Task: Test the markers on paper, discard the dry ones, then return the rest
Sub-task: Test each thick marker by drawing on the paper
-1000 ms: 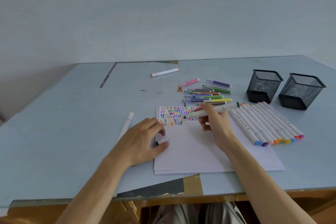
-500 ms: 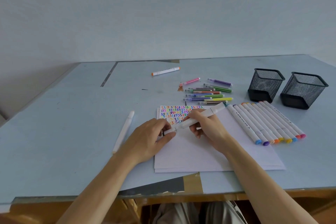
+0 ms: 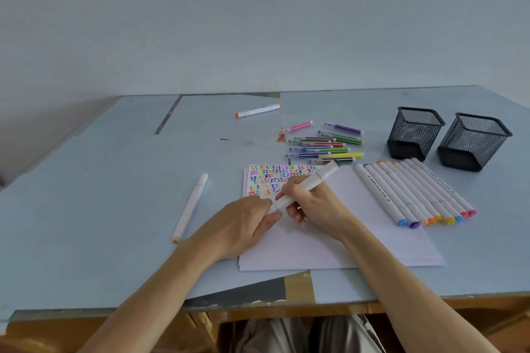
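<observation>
My right hand (image 3: 315, 209) grips a white marker (image 3: 308, 186) with a dark green far end, held slanted over the paper (image 3: 344, 241). My left hand (image 3: 243, 221) pinches the marker's near end, where the cap sits against the barrel. The paper's top left corner is filled with coloured test squiggles (image 3: 275, 178). A row of several white markers with coloured ends (image 3: 413, 192) lies on the paper's right side. Several thin coloured markers (image 3: 327, 146) lie beyond the paper.
Two black mesh pen cups (image 3: 413, 132) (image 3: 473, 140) stand at the right rear. A white marker (image 3: 190, 206) lies left of the paper, and an orange-tipped one (image 3: 258, 110) lies further back. The table's front edge (image 3: 286, 306) is close to me.
My right hand brought the marker down from the squiggles towards my left hand. My left hand, which rested on the paper's edge, now pinches the marker's near end.
</observation>
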